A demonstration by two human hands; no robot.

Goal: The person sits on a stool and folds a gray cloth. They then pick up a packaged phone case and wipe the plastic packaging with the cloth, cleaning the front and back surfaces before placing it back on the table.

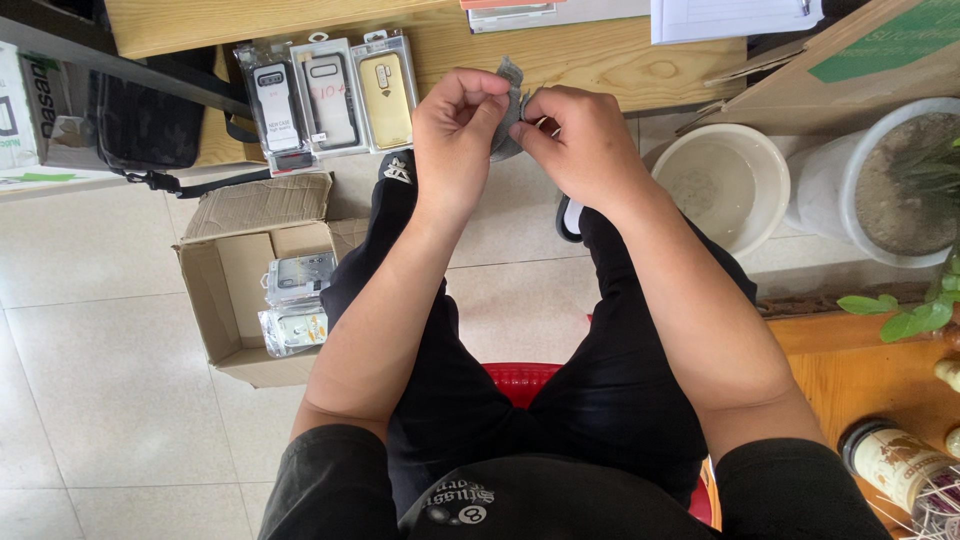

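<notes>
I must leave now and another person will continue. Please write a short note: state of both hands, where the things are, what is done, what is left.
Left hand and right hand: both pinch one small grey case, held up over the knees.
Three packaged phone cases lie in a row on the wooden bench.
The open cardboard box on the floor, at the left, holds more packaged cases.
Done: three packs laid out.
Left: the grey case in hand and the packs in the box.

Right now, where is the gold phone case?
In the head view, the gold phone case lies on the wooden table's edge, rightmost of three packaged cases, just left of the left hand.
</notes>
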